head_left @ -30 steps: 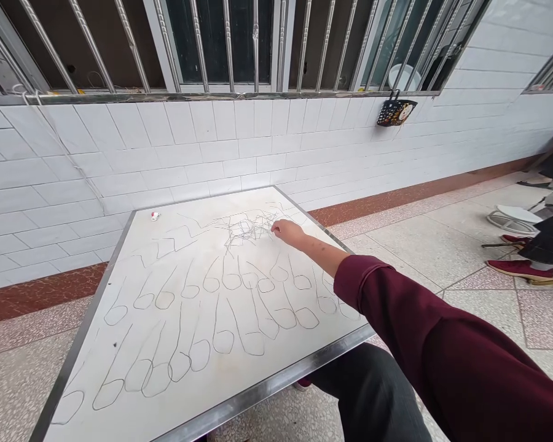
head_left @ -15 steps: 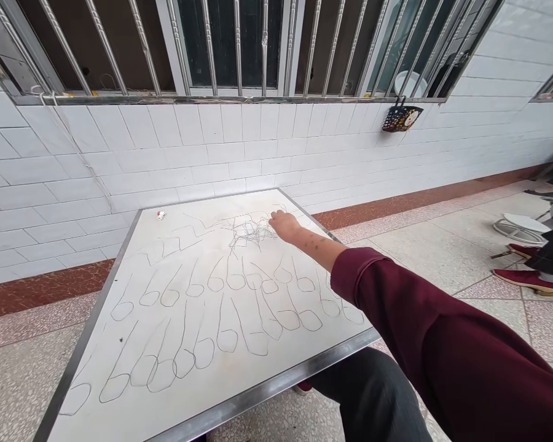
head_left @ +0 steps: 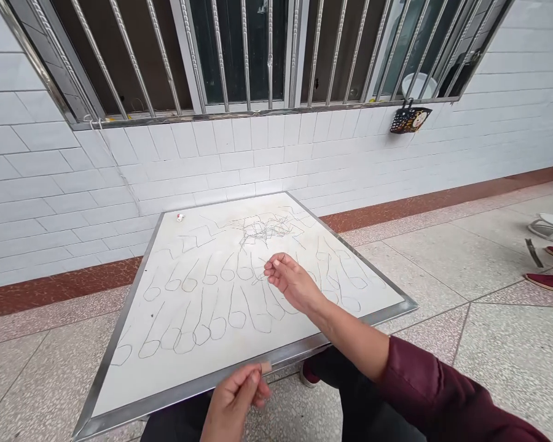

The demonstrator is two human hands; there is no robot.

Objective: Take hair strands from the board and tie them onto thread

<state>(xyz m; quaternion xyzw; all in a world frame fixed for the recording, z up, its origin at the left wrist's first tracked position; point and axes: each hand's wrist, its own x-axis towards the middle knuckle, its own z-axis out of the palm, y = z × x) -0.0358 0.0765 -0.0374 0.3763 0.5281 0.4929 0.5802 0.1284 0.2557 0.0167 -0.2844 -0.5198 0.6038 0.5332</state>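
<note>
White tiled wall (head_left: 64, 202) stands behind the table (head_left: 120, 387); a patterned bag (head_left: 410, 120), contents hidden, hangs below the barred window (head_left: 239, 55). At the table's far side lies a wire tangle (head_left: 265, 230). The right hand (head_left: 291, 283), fingertips together, covers some looped wires (head_left: 237, 319), whose long axes run front to back, loops nearest. By the front edge the left hand (head_left: 235, 399) pinches; what either grips, I cannot tell
</note>
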